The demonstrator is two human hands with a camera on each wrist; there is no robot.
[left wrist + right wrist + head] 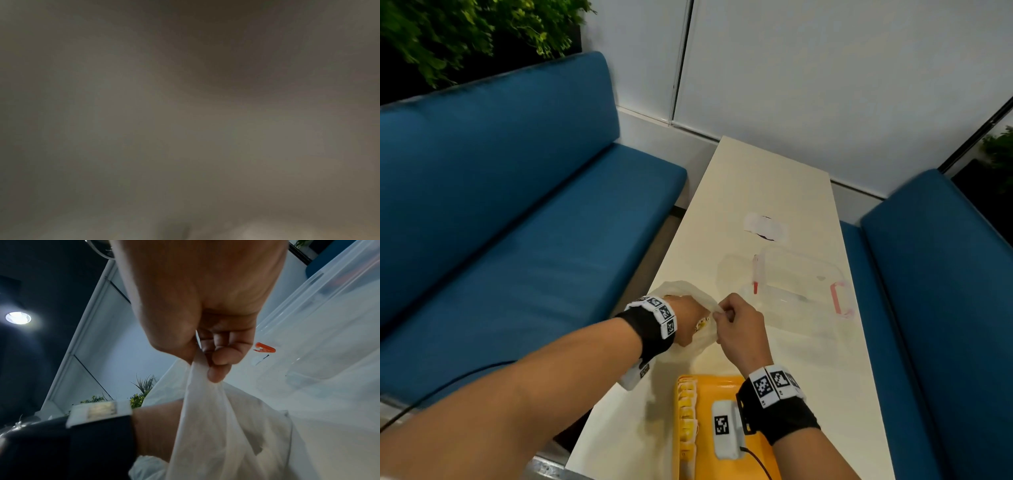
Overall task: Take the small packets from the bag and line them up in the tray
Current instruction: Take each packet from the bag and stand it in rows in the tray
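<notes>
A thin white plastic bag [681,291] lies on the table's left side. My right hand [736,327] pinches the bag's rim between thumb and fingers [218,369] and holds it up. My left hand [688,322] reaches into the bag's mouth; its fingers are hidden inside. A bit of yellow packet [702,323] shows at the opening. The yellow tray [726,383] sits at the near edge, with several yellow packets [686,414] lined along its left side. The left wrist view is a dark blur.
A clear plastic container [798,284] with red clips stands just beyond the bag. A flat white wrapper [765,226] lies farther back on the cream table [774,178]. Blue benches [517,222] flank the table on both sides.
</notes>
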